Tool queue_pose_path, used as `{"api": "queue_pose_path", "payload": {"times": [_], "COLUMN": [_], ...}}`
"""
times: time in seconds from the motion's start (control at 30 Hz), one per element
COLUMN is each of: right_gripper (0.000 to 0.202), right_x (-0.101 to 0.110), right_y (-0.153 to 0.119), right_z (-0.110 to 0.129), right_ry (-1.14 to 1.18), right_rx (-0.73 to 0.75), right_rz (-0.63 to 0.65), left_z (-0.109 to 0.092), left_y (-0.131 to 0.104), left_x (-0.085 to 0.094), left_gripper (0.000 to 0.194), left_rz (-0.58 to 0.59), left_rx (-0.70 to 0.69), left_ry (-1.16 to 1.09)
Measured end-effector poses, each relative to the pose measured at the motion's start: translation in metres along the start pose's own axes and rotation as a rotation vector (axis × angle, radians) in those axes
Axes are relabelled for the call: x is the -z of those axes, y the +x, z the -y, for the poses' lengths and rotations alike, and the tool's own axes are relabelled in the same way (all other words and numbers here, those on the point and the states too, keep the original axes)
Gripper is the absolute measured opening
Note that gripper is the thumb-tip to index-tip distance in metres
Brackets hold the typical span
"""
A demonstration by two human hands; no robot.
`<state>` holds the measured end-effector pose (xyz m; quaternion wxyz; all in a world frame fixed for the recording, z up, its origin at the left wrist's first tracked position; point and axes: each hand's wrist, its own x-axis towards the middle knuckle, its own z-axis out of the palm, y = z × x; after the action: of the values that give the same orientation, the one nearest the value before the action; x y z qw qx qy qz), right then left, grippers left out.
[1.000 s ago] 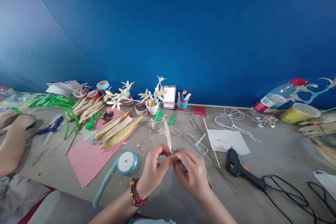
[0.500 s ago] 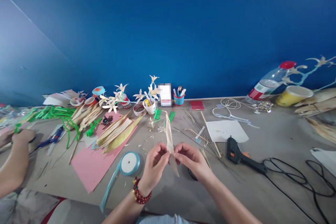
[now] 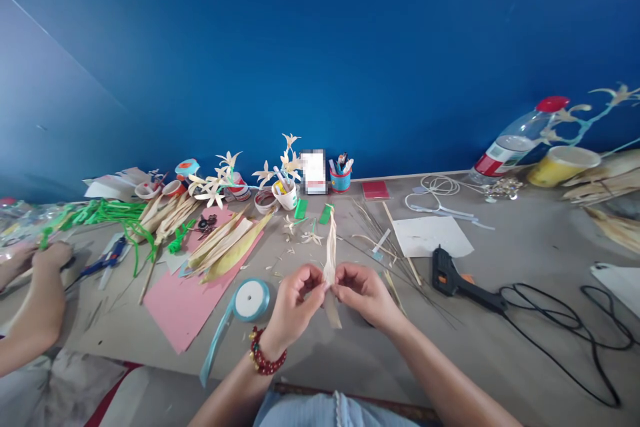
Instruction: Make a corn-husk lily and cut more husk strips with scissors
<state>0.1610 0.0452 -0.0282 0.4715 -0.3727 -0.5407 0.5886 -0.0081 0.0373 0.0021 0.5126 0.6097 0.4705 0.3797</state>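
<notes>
Centrally, pinching a pale husk-like strip [image 3: 331,247] in fingertips of left hand [image 3: 295,303] and right hand [image 3: 367,297], longer end toward twelve o'clock; apparently shaping it, next calling for steady pressure. Beyond, at eleven o'clock: white cup [image 3: 289,199].

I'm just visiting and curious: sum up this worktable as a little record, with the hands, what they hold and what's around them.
Left hand: pinching a pale strip
Right hand: fingers on the same strip, opposite side
Left wrist: red bead bracelet
To the left: blue ribbon spool, pink paper
To the right: black glue gun, white paper
By the wall: pen cup
Far left: another person's hand
</notes>
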Motion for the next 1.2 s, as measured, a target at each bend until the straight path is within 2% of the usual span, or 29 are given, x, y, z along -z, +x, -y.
{"api": "queue_pose_path", "payload": {"times": [0.47, 0.77, 0.9, 0.97, 1.07, 1.17, 1.2], "right_gripper": [0.013, 0.013, 0.01, 0.01, 0.012, 0.015, 0.017], "right_x": [0.001, -0.006, 0.001, 0.013, 0.036, 0.058, 0.063], "right_y": [0.0, -0.004, -0.002, 0.002, 0.01, 0.017, 0.019], "right_z": [0.001, 0.006, 0.009, 0.009, 0.007, 0.002, 0.0], "right_ry": [-0.171, -0.443, -0.48, -0.415, -0.249, -0.13, -0.087], "right_rx": [0.098, 0.212, 0.231, 0.197, 0.123, 0.114, 0.113], "right_rz": [-0.019, -0.1, -0.173, -0.3, -0.504, -0.632, -0.66], "left_z": [-0.006, -0.008, -0.013, -0.013, -0.01, -0.008, -0.008], "left_y": [-0.006, -0.01, -0.021, -0.031, -0.045, -0.048, -0.045], "left_x": [0.001, 0.0, 0.001, 0.011, 0.043, 0.086, 0.101], "left_gripper": [0.02, 0.024, 0.028, 0.029, 0.031, 0.034, 0.034], "left_rz": [-0.003, 0.021, 0.048, 0.07, 0.111, 0.056, -0.032], "left_rx": [-0.093, -0.152, -0.148, -0.12, -0.276, -0.331, -0.302], "left_ry": [0.301, 0.287, 0.18, 0.001, -0.301, -0.277, -0.218]}}
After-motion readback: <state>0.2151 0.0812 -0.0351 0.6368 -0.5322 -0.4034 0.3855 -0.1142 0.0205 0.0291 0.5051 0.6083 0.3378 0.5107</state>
